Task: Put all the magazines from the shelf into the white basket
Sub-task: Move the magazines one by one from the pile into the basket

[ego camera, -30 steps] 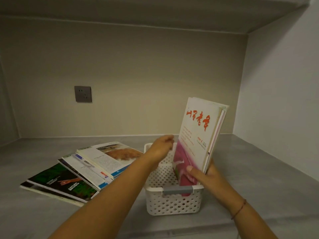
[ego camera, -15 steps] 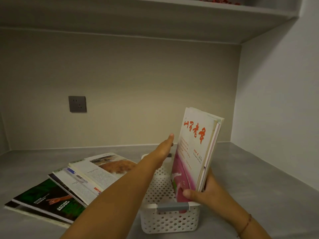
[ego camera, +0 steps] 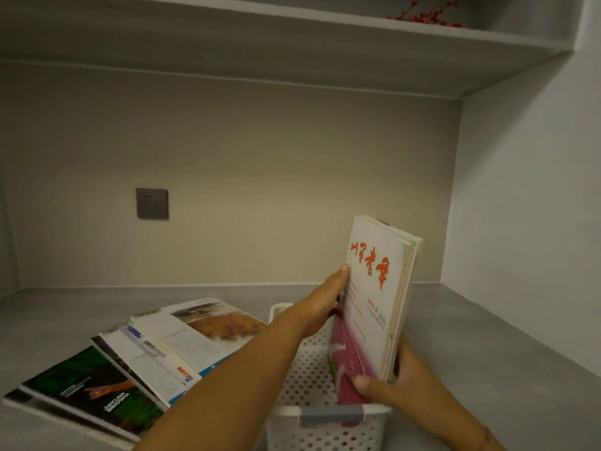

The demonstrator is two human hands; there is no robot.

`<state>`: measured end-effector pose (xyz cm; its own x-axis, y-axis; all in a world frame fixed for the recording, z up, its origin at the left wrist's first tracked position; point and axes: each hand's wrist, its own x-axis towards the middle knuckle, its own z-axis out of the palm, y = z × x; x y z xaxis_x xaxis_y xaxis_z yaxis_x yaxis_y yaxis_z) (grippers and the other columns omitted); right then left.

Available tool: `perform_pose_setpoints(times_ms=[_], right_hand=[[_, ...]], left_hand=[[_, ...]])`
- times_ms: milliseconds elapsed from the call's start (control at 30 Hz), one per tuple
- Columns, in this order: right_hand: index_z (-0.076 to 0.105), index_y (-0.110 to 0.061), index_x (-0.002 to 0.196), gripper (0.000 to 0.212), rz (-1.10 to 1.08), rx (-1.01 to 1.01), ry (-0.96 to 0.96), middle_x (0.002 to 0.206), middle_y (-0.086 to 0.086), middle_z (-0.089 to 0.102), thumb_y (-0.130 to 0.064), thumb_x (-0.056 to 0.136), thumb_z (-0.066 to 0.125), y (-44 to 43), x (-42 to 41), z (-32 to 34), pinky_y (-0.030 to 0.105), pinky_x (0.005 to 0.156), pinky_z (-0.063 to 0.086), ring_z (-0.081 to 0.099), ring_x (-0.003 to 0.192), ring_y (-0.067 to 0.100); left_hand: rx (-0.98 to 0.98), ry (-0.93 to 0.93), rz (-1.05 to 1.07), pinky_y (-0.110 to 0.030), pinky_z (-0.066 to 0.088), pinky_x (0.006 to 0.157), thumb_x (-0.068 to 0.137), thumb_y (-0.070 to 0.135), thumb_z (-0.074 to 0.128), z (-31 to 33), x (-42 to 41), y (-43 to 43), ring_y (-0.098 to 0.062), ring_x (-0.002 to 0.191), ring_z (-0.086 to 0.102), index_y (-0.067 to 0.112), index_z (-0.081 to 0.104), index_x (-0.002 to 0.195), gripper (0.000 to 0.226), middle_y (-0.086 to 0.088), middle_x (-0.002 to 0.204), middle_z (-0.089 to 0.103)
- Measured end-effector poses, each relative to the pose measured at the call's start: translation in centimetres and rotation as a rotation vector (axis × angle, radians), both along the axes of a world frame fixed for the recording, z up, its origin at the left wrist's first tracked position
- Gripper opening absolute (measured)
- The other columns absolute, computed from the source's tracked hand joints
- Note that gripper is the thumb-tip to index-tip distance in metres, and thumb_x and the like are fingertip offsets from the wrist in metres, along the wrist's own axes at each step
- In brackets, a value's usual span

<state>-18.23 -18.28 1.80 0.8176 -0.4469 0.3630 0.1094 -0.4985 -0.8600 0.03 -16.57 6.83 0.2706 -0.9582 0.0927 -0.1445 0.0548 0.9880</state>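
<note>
L hand (ego camera: 320, 307) has left the white basket (ego camera: 325, 431) rim & now presses flat-fingered on the upright mag bundle (ego camera: 374, 288); R hand (ego camera: 400, 379) grips its base, thumb on cover. Bundle stands in basket, prob. nearly seated. On the shelf (ego camera: 487, 353), loose mags (ego camera: 146, 362) still wait.

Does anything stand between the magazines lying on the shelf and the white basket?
No object does; only the left forearm crosses above that gap. Inside the basket, the upright magazines held by the right hand fill the right side; the left side looks free.
</note>
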Motion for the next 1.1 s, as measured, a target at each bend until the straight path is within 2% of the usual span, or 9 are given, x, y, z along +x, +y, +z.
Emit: perform_pose_setpoints(times_ms=[167, 300, 367, 467, 533, 600, 667, 967, 1100], right_hand=[[0.026, -0.048, 0.124, 0.074, -0.045, 0.006, -0.011, 0.128, -0.028, 0.041, -0.024, 0.067, 0.067, 0.6, 0.5, -0.4, 0.003, 0.079, 0.044, 0.044, 0.11, -0.019], [0.029, -0.039, 0.127, 0.069, -0.063, 0.058, -0.039, 0.122, -0.025, 0.046, 0.0, 0.08, 0.06, 0.7, 0.9, -1.1, 0.002, 0.071, 0.045, 0.051, 0.101, -0.02], [0.032, -0.035, 0.127, 0.065, -0.093, 0.082, -0.047, 0.116, -0.024, 0.05, 0.002, 0.081, 0.061, 0.7, 1.0, -1.3, 0.004, 0.067, 0.047, 0.056, 0.096, -0.017], [0.035, -0.031, 0.127, 0.064, -0.129, 0.086, -0.048, 0.115, -0.018, 0.053, 0.005, 0.081, 0.06, 0.8, 1.1, -1.4, 0.005, 0.065, 0.048, 0.056, 0.096, -0.005], [0.037, -0.028, 0.128, 0.063, -0.152, 0.084, -0.059, 0.113, -0.015, 0.054, 0.008, 0.08, 0.058, 0.8, 1.1, -1.5, 0.004, 0.064, 0.047, 0.053, 0.097, -0.005], [0.037, -0.026, 0.127, 0.062, -0.166, 0.087, -0.063, 0.11, -0.016, 0.053, 0.01, 0.081, 0.056, 0.9, 1.3, -1.5, 0.001, 0.062, 0.046, 0.05, 0.097, -0.007], [0.036, -0.026, 0.128, 0.063, -0.173, 0.09, -0.066, 0.113, -0.013, 0.052, 0.011, 0.081, 0.055, 1.0, 1.4, -1.6, 0.0, 0.061, 0.045, 0.048, 0.097, -0.009], [0.031, -0.024, 0.139, 0.064, -0.177, 0.134, -0.019, 0.115, -0.011, 0.053, 0.0, 0.085, 0.055, 1.1, 1.4, -1.8, 0.007, 0.061, 0.047, 0.052, 0.097, -0.004], [0.033, -0.025, 0.138, 0.063, -0.19, 0.155, -0.014, 0.117, -0.008, 0.055, -0.001, 0.085, 0.055, 1.3, 1.5, -1.7, 0.012, 0.064, 0.047, 0.053, 0.097, -0.001]], left_hand=[[0.039, -0.024, 0.073, -0.039, 0.027, 0.115, 0.092, 0.067, 0.022, -0.5, 0.9, 0.8, -0.016, 0.133, 0.04, 0.027, 0.028, 0.149, 0.07, 0.001, 0.149, 0.039], [0.01, -0.243, 0.341, -0.031, 0.031, 0.101, 0.095, 0.059, 0.03, -0.6, 3.3, 3.9, 0.006, 0.103, 0.059, 0.02, 0.035, 0.145, 0.064, -0.001, 0.15, 0.038], [0.026, -0.376, 0.586, -0.03, 0.033, 0.101, 0.097, 0.049, 0.04, -1.6, 6.4, 6.4, -0.013, 0.124, 0.051, 0.017, 0.04, 0.142, 0.056, -0.004, 0.148, 0.041], [0.405, -0.621, 1.034, -0.041, 0.031, 0.109, 0.091, 0.056, 0.044, -5.4, 11.4, 11.7, -0.03, 0.132, 0.04, 0.013, 0.041, 0.141, 0.066, -0.012, 0.146, 0.042], [0.703, -0.688, 1.144, -0.048, 0.016, 0.117, 0.08, 0.072, 0.043, -7.9, 13.6, 15.2, -0.034, 0.141, 0.024, 0.01, 0.031, 0.145, 0.091, -0.016, 0.152, 0.031], [0.813, -0.602, 1.159, -0.051, 0.005, 0.118, 0.068, 0.085, 0.045, -9.4, 14.9, 17.7, -0.036, 0.146, 0.009, 0.008, 0.017, 0.149, 0.116, -0.018, 0.157, 0.017], [0.812, -0.494, 1.155, -0.05, 0.005, 0.118, 0.061, 0.087, 0.051, -9.8, 15.7, 18.9, -0.036, 0.145, 0.01, 0.007, 0.013, 0.149, 0.125, -0.019, 0.157, 0.016], [0.856, -0.586, 0.963, -0.045, 0.028, 0.114, 0.077, 0.069, 0.055, -9.6, 16.1, 22.2, -0.033, 0.139, 0.03, 0.009, 0.031, 0.143, 0.093, -0.014, 0.151, 0.033], [0.669, -0.254, 0.995, -0.046, 0.04, 0.106, 0.075, 0.061, 0.066, -9.3, 15.3, 22.9, -0.034, 0.129, 0.043, 0.006, 0.035, 0.142, 0.092, -0.017, 0.146, 0.038]])
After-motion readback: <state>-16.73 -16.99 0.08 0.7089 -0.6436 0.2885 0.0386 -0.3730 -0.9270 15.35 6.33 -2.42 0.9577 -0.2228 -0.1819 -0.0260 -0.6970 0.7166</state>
